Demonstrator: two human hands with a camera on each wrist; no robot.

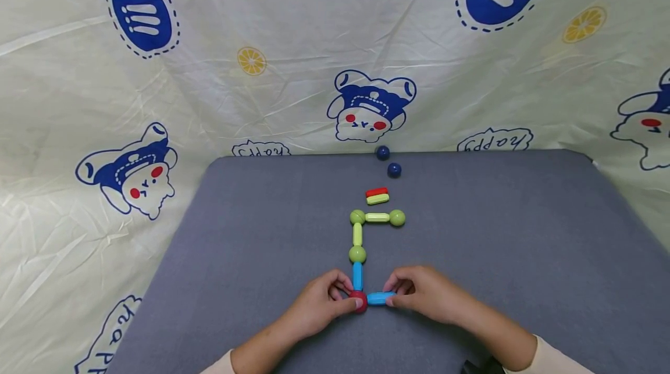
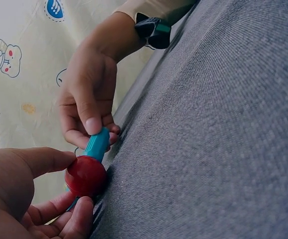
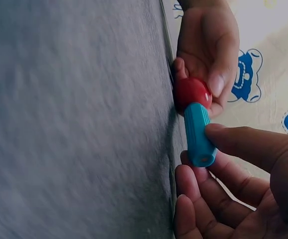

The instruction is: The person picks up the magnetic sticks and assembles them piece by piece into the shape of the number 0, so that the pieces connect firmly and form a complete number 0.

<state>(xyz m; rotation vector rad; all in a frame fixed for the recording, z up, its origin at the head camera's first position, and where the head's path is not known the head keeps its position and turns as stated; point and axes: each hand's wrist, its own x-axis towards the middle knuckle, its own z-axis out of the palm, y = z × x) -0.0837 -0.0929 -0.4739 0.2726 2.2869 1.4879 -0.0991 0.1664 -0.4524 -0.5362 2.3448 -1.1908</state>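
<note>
My left hand (image 1: 318, 305) grips a red ball (image 2: 86, 175) between thumb and fingers at the near end of a chain of toy rods and balls. My right hand (image 1: 426, 292) pinches a blue rod (image 3: 198, 134), whose other end touches the right side of that ball. A second blue rod (image 1: 358, 276) runs from the red ball away to a green ball (image 1: 357, 254). Beyond it come a light green rod (image 1: 357, 235), a corner green ball (image 1: 357, 217), another light green rod (image 1: 377, 217) pointing right and an end green ball (image 1: 397, 218).
Past the chain, a red rod (image 1: 376, 192) and a light green rod (image 1: 378, 199) lie side by side. Two dark blue balls (image 1: 394, 170) sit near the far edge of the grey table (image 1: 251, 217). A printed cloth (image 1: 293, 95) hangs behind.
</note>
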